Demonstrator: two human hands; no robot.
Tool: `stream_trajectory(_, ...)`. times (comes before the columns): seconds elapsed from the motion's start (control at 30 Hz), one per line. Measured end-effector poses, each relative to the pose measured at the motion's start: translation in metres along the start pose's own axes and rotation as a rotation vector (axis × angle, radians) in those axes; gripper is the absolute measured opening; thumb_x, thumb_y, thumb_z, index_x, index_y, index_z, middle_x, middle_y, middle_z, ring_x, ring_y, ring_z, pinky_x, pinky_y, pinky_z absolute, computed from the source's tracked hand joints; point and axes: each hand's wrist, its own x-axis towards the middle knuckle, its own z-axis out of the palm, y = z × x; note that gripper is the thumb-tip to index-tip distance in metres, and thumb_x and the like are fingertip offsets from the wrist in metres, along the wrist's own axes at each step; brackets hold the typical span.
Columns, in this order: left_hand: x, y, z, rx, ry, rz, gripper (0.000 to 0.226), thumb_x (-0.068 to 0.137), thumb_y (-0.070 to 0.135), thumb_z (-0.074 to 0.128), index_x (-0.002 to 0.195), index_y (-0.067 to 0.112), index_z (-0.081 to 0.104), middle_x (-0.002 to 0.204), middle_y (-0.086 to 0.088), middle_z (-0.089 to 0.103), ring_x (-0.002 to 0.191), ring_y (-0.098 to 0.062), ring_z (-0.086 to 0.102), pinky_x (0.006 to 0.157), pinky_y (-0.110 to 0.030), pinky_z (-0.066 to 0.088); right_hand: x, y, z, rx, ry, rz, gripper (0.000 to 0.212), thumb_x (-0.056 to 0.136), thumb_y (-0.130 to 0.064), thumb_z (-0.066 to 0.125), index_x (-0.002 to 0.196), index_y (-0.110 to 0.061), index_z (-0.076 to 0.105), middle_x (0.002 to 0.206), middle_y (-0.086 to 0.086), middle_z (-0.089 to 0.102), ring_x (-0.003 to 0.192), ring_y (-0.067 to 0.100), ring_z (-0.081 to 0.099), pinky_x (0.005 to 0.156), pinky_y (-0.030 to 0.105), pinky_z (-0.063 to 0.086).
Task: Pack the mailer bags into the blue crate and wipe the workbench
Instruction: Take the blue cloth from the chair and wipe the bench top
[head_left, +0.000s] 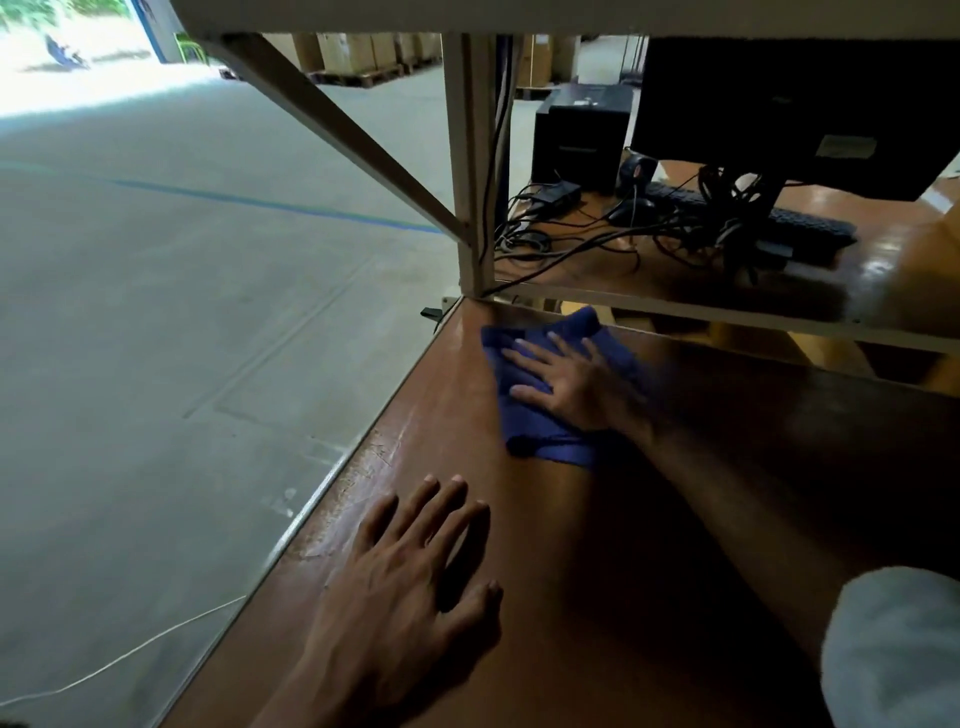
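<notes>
I have my right hand (569, 387) spread flat, fingers open, pressing a blue cloth (540, 400) onto the brown table (597, 545) near its far left corner, just in front of the cream upright post (470, 171); my left hand (415, 566) lies open and empty on the table nearer to me, close to the left edge, well apart from the cloth.

The cloth looks soft and limp — folded or bunched under the palm, its near edge rumpled; I judge it very light, with no stiffness of its own, so it will only go where the palm drags it. A flat palm over its middle with fingers splayed seems the right hold for wiping; pinching a corner would let the rest trail and fold. The table top is glossy and scuffed toward the left edge, so the cloth should slide easily — perhaps too easily if I ease off the pressure; near the edge it could slip off onto the floor (156, 312).

No mailer bags and no blue crate show here, so I cannot tell how the packing stands; the wiping step is the one in hand. Cables (571, 244) and a keyboard (753, 218) sit on the neighbouring surface behind the rail, clear of the cloth.
</notes>
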Motion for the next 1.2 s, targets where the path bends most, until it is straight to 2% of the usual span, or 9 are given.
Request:
stream_trajectory(0.13, 0.0, -0.001, 0.004, 0.005, 0.006, -0.004, 0.076, 0.089, 0.079, 0.03, 0.158, 0.048, 0.018, 0.167, 0.024, -0.002, 0.152, 0.003, -0.015, 0.126, -0.04, 0.003, 0.029, 0.012, -0.004, 0.128, 0.092, 0.519, 0.074, 0.092, -0.078, 0.024, 0.157, -0.042, 0.017, 0.168, -0.01, 0.012, 0.155, 0.03, 0.004, 0.118, 0.063, -0.002)
stream_trajectory(0.3, 0.003, -0.006, 0.007, -0.009, -0.004, 0.002, 0.079, 0.087, 0.081, 0.029, 0.158, 0.051, 0.012, 0.166, 0.027, -0.008, 0.15, 0.004, -0.02, 0.126, -0.04, -0.001, 0.059, -0.057, -0.003, 0.019, -0.026, -0.172, 0.067, 0.095, -0.071, 0.028, 0.156, -0.044, 0.019, 0.166, -0.012, 0.016, 0.153, 0.021, 0.012, 0.118, 0.056, 0.01)
stream_trajectory(0.43, 0.003, -0.006, 0.005, -0.028, -0.015, 0.017, 0.08, 0.088, 0.081, 0.027, 0.158, 0.05, 0.003, 0.166, 0.025, -0.014, 0.149, 0.003, -0.025, 0.126, -0.041, -0.006, 0.086, -0.061, 0.0, 0.158, 0.104, 0.224, 0.07, 0.091, -0.074, 0.022, 0.152, -0.041, 0.026, 0.162, -0.002, 0.026, 0.151, 0.031, 0.019, 0.116, 0.061, 0.01)
stream_trajectory(0.57, 0.002, -0.007, 0.004, -0.048, -0.007, 0.031, 0.079, 0.089, 0.08, 0.026, 0.159, 0.049, 0.003, 0.167, 0.022, -0.012, 0.15, 0.002, -0.024, 0.126, -0.041, -0.006, 0.097, -0.083, -0.002, 0.118, -0.077, -0.096, 0.092, 0.078, -0.094, 0.005, 0.156, -0.046, 0.019, 0.166, -0.016, 0.014, 0.155, 0.019, 0.008, 0.122, 0.058, 0.005)
stream_trajectory(0.67, -0.002, -0.005, 0.003, -0.069, 0.007, 0.039, 0.077, 0.091, 0.078, 0.027, 0.159, 0.048, 0.007, 0.168, 0.02, -0.006, 0.152, 0.0, -0.018, 0.126, -0.04, -0.005, 0.088, -0.083, -0.001, 0.13, 0.052, 0.191, 0.073, 0.094, -0.076, 0.023, 0.157, -0.041, 0.02, 0.167, -0.008, 0.016, 0.154, 0.029, 0.011, 0.12, 0.058, -0.001)
stream_trajectory(0.8, -0.002, -0.01, 0.005, -0.083, -0.001, 0.042, 0.074, 0.093, 0.076, 0.027, 0.159, 0.043, 0.016, 0.17, 0.015, 0.006, 0.154, -0.001, -0.007, 0.127, -0.038, -0.001, 0.048, -0.086, -0.004, -0.014, -0.09, -0.174, 0.076, 0.089, -0.081, 0.016, 0.156, -0.047, 0.013, 0.167, -0.016, 0.01, 0.155, 0.021, 0.006, 0.122, 0.055, 0.006)
stream_trajectory(1.0, -0.004, -0.007, 0.002, -0.066, 0.048, 0.023, 0.067, 0.097, 0.067, 0.028, 0.155, 0.033, 0.034, 0.165, 0.006, 0.029, 0.155, -0.013, 0.015, 0.126, -0.041, 0.012, -0.04, -0.047, 0.011, -0.04, 0.056, 0.224, 0.075, 0.095, -0.078, 0.014, 0.141, -0.036, 0.056, 0.143, 0.0, 0.059, 0.129, 0.033, 0.057, 0.105, 0.061, 0.038)
stream_trajectory(1.1, -0.013, -0.011, -0.002, -0.054, 0.07, 0.021, 0.057, 0.101, 0.06, 0.03, 0.148, 0.03, 0.042, 0.16, 0.004, 0.039, 0.15, -0.014, 0.024, 0.125, -0.039, 0.017, -0.087, -0.047, -0.002, -0.073, -0.045, 0.007, 0.08, 0.086, -0.085, 0.002, 0.154, -0.047, 0.022, 0.163, -0.009, 0.027, 0.15, 0.029, 0.027, 0.114, 0.061, 0.019)
stream_trajectory(1.2, -0.04, -0.029, -0.007, -0.007, 0.047, -0.029, 0.066, 0.099, 0.067, 0.025, 0.153, 0.03, 0.035, 0.164, 0.003, 0.031, 0.153, -0.015, 0.019, 0.125, -0.045, 0.014, -0.116, 0.001, 0.005, -0.022, -0.02, 0.496, 0.079, 0.09, -0.08, 0.0, 0.157, -0.043, 0.018, 0.168, -0.005, 0.01, 0.153, 0.037, 0.01, 0.118, 0.067, 0.003)
